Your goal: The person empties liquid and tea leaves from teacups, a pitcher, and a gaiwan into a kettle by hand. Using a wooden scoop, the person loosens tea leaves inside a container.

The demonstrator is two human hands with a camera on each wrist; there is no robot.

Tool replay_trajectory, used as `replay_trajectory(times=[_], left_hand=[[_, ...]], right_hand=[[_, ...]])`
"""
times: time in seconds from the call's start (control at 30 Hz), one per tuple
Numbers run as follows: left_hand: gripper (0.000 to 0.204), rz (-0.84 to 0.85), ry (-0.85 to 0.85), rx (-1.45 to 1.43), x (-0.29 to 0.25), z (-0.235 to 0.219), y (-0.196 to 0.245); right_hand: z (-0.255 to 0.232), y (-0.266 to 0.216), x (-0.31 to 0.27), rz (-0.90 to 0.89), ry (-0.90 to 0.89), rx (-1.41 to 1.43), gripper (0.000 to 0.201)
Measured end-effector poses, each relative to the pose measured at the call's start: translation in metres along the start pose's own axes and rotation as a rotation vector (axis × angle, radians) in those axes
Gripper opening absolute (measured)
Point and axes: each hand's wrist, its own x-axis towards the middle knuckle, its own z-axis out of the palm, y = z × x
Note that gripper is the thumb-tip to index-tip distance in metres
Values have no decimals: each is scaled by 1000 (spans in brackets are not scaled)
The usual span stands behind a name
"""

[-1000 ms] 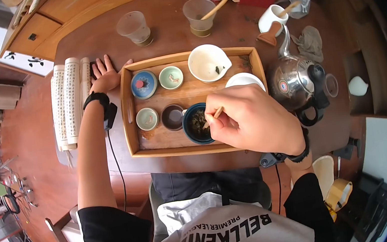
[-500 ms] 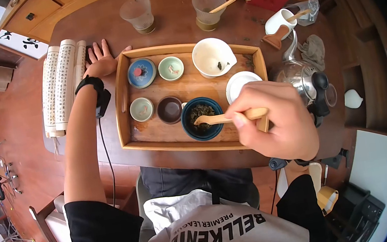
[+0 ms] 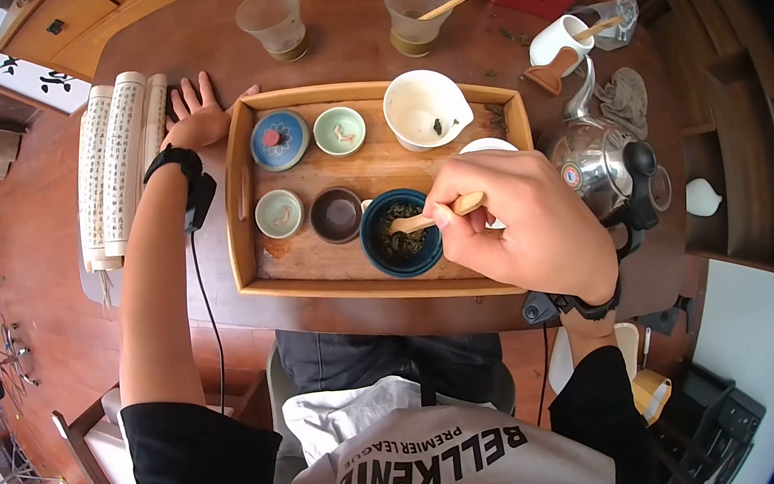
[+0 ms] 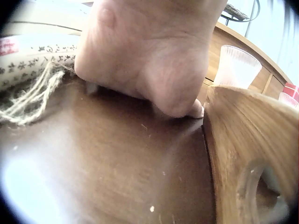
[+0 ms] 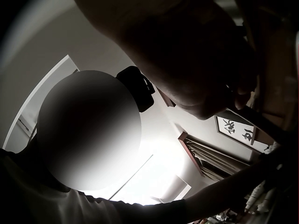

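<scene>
Wooden spoon [image 3: 415, 223] in a blue bowl [image 3: 405, 267]

We see the right hand [image 3: 534, 224] pinching the spoon, its tip among dark leaves [image 3: 407, 243], on a wooden tray [image 3: 315, 266]. The left hand [image 3: 197, 122] rests open, fingers spread, between tray and scrolls [image 3: 117, 163].

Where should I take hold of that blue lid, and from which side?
Probably by the red knob, pinched from straight above. It stands up in the middle of the blue lid, which lies knob-up in the far left corner of the tray. The tray's walls look close there, so coming from the left or far side seems more awkward.
</scene>
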Motion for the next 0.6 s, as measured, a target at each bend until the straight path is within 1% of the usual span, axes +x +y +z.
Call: replay_trajectory(times=[0.13, 0.27, 0.33, 0.47, 0.53, 0.6], left_hand=[[125, -13, 10, -27, -2, 0, 2], [125, -14, 15, -21, 3, 3, 2], [125, -10, 5, -23, -2, -1, 3], [125, -8, 6, -38, -4, -1, 2], [125, 13, 7, -14, 0, 1, -1], [125, 10, 7, -13, 3, 2, -2]], right_hand=[[1, 1, 0, -37, -8, -26, 6], [2, 3, 0, -59, 24, -31, 6], [0, 2, -2, -60, 12, -46, 12], [-11, -9, -5, 2, 33, 6, 11], [-16, -10, -6, -68, 31, -39, 10], [-15, -9, -7, -73, 27, -37, 11]])
